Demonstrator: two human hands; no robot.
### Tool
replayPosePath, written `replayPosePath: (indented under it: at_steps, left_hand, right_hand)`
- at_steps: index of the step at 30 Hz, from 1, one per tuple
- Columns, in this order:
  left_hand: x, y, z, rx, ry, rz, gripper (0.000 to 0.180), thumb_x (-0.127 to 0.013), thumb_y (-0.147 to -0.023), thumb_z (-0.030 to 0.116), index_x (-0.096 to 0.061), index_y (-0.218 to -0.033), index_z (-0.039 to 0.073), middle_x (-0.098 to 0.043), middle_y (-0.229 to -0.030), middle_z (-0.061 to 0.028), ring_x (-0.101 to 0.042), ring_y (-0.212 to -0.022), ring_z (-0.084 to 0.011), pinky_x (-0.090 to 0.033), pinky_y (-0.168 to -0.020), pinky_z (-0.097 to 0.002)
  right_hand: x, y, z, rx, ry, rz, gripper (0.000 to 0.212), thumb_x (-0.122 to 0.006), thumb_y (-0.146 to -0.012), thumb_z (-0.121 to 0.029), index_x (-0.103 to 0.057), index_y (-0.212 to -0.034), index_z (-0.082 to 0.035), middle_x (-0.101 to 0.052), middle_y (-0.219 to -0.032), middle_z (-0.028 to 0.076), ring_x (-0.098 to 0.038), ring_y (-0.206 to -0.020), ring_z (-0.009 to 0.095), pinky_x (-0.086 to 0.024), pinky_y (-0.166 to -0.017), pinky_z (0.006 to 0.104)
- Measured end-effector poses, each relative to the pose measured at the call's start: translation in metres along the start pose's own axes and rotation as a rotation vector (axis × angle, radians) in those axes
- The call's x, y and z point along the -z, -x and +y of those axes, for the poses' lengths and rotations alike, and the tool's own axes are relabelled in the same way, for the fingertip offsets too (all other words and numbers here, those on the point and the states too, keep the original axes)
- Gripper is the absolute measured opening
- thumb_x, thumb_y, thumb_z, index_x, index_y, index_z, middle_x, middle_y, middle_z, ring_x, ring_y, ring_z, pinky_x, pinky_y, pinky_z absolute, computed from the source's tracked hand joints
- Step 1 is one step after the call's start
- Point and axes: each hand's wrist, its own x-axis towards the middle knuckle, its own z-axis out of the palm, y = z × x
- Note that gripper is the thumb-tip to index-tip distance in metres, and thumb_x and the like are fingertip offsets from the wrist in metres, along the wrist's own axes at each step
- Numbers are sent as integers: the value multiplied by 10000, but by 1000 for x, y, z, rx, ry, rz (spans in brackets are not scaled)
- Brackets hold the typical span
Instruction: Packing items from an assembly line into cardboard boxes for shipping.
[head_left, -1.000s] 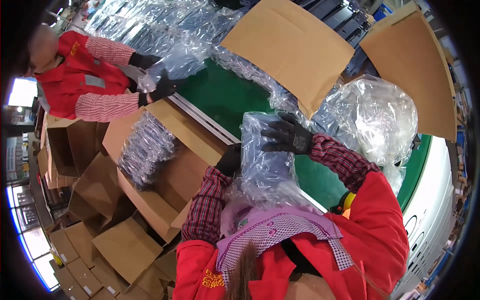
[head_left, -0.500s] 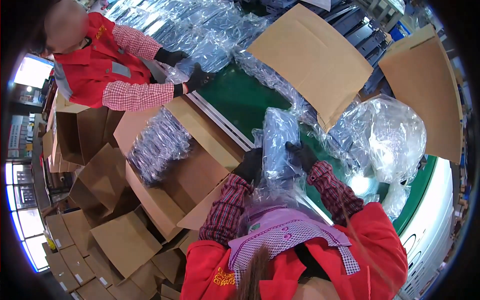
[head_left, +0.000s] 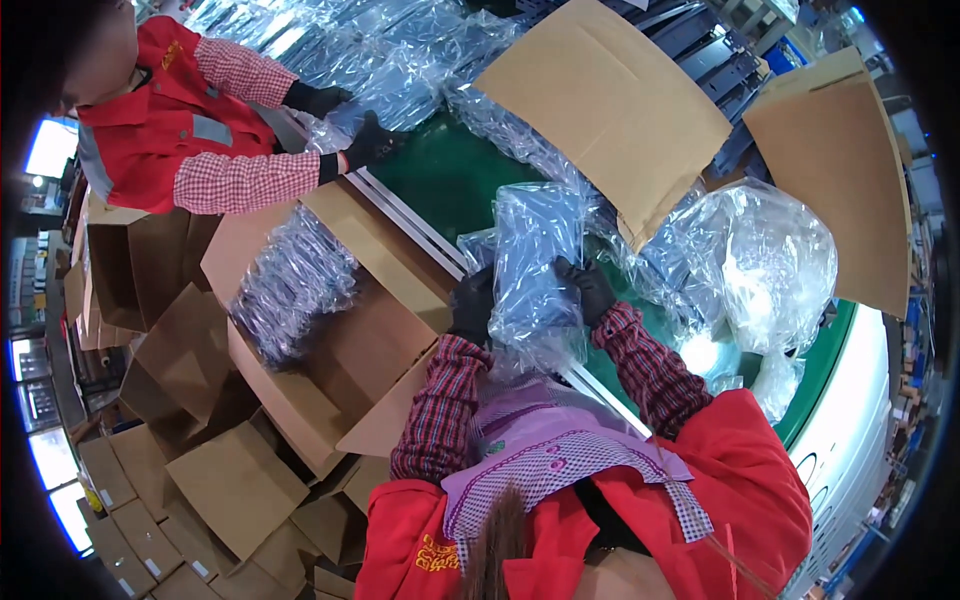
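A flat grey-blue part in a clear plastic bag is held in front of my body. My left hand, in a black glove, grips its left side. On its right edge, my right hand, also gloved, has its fingers closed against the plastic. The loose end of the bag hangs toward my apron. Just left of my left hand stands an open cardboard box. Inside, a row of bagged parts stands packed against the far left end.
Across the green work surface, a co-worker's gloved hands handle another bagged part. Bagged parts pile up behind. A cardboard sheet and clear plastic bags lie to the right. Empty boxes crowd the lower left.
The view has shifted, so the scene sits further left. Both my hands have moved the bagged part slightly away from my body, and more of its broad face shows.
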Motion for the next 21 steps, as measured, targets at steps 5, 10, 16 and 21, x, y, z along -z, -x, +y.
replayPosePath:
  at_steps: [5, 10, 16, 21]
  left_hand:
    - [-15, -14, -35, 15, 406, 48, 334, -623, -811, 159, -633, -1112, 14, -691, -975, -70, -638, -788, -182, -495, -699, -304]
    - [-6, -23, -41, -90, 157, 100, 295, -573, -844, 131, -638, -1124, 64, -690, -949, -118, -651, -800, -233, -499, -711, -310]
    - [18, -24, -18, -94, 102, 163, 269, -594, -825, 113, -657, -1080, 56, -693, -952, -98, -654, -816, -220, -507, -744, -305]
    - [23, -36, -24, -100, 266, 260, 254, -607, -807, 110, -673, -1048, 62, -696, -943, -85, -654, -817, -216, -507, -754, -301]
  right_hand:
    - [3, -16, 0, -17, 110, -5, 270, -511, -785, -28, -540, -1053, -43, -634, -1017, 92, -560, -751, 146, -443, -693, 251]
    - [13, -41, -18, -28, 248, -11, 299, -549, -789, -86, -545, -1084, -40, -638, -1017, 85, -572, -773, 166, -455, -713, 278]
    - [6, -48, -11, -51, 426, -14, 353, -595, -794, -156, -550, -1122, -36, -642, -1016, 77, -587, -801, 191, -470, -737, 310]
    - [6, -101, -41, -76, 547, -17, 407, -633, -797, -214, -555, -1154, -32, -646, -1016, 70, -598, -824, 211, -482, -757, 337]
